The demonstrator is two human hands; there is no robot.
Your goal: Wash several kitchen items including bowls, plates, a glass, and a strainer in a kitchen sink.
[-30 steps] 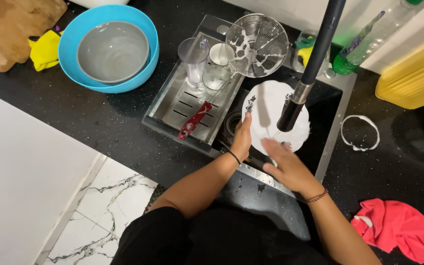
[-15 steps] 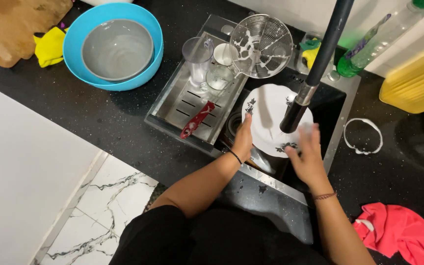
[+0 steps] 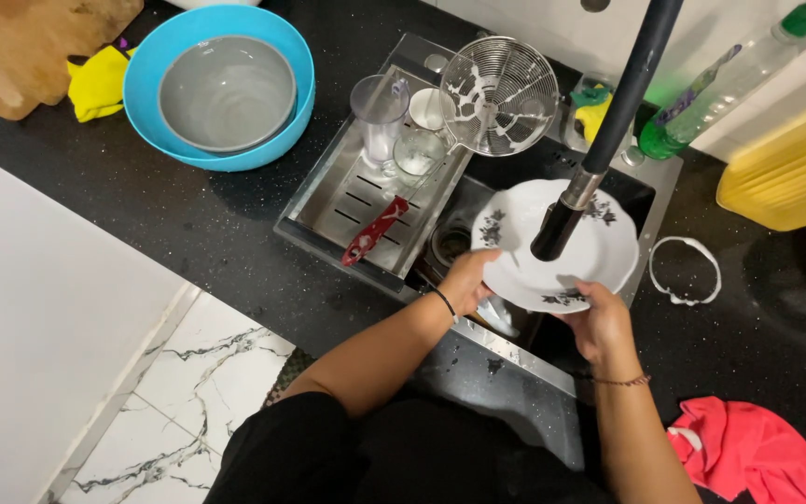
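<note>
Two hands hold one white plate (image 3: 552, 247) with dark flower prints over the sink (image 3: 627, 187), under the black tap (image 3: 599, 140). It lies between both grips, tilted slightly. Left hand (image 3: 468, 280) pinches its left rim, fingers curled shut on the edge. Right hand (image 3: 599, 322) clasps the near rim from below, fingers closed around it. Beside the sink, a drainer tray (image 3: 347, 201) carries glasses (image 3: 394, 131), a wire strainer (image 3: 501, 89) and a red peeler (image 3: 373, 231). On the black surface (image 3: 188, 224) a blue bowl (image 3: 221, 89) sits far left.
</note>
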